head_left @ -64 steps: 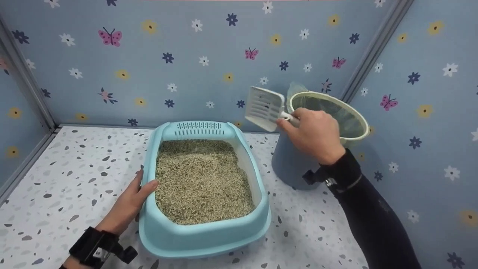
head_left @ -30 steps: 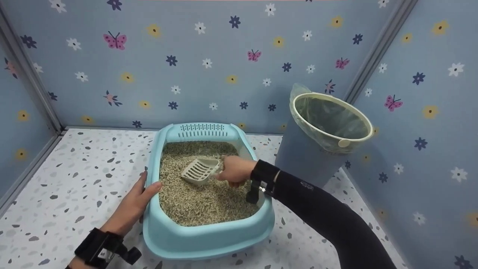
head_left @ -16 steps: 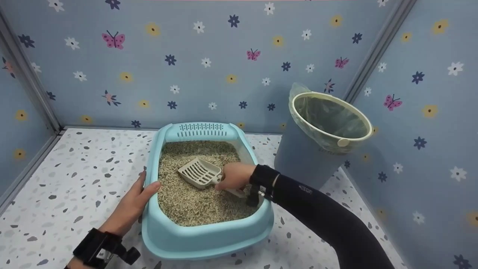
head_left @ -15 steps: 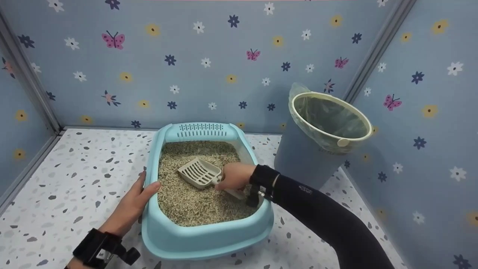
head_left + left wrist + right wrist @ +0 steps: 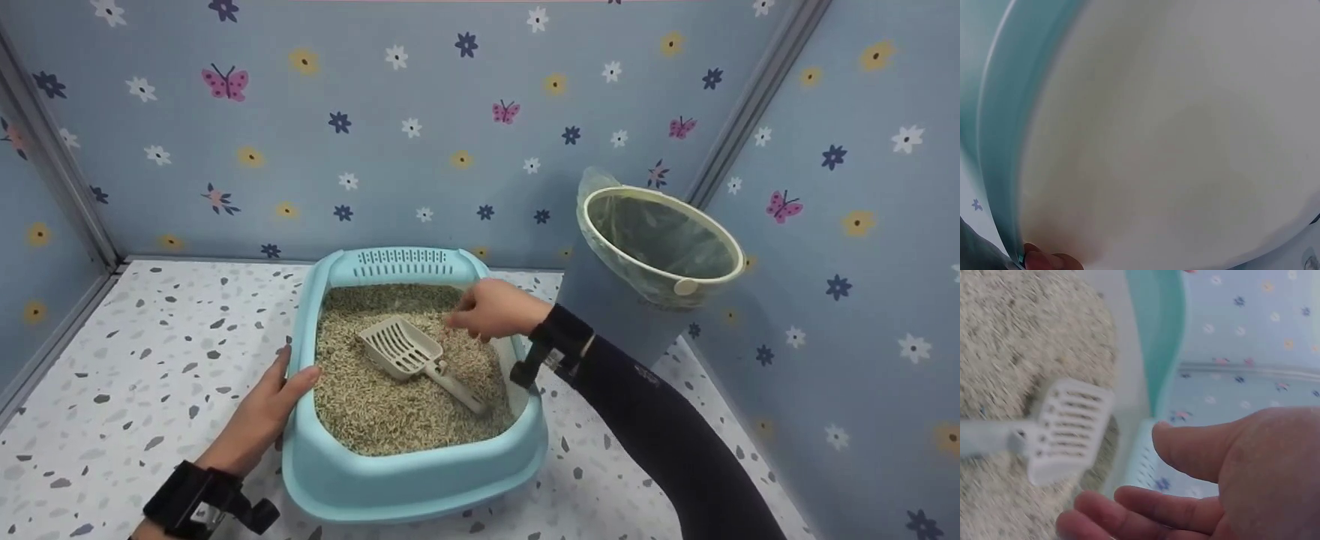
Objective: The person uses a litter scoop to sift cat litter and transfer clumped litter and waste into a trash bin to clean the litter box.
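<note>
A light-blue litter box (image 5: 420, 480) filled with pale pellet litter (image 5: 375, 420) sits on the speckled surface. My left hand (image 5: 259, 405) grips its left side, thumb over the rim and fingers along the outer wall. In the left wrist view, fingertips (image 5: 1053, 261) show at the lower edge, close under the rim. A beige slotted litter scoop (image 5: 456, 388) lies on the litter, handle toward the near right. Over the right part of the box hovers my right hand (image 5: 502, 307), apart from the scoop. Its fingers are loosely bent, with nothing between thumb and fingers in the right wrist view.
To the right stands a grey-blue trash bin (image 5: 619, 307) with a cream ring and a translucent liner bag. Flower-patterned panels (image 5: 420, 75) enclose the back and both sides. White speckled surface (image 5: 165, 337) extends left of the box.
My right hand carried the scoop from beside the bin into the box, laid it on the litter, let go and rose away from it. My left hand has stayed on the box.
</note>
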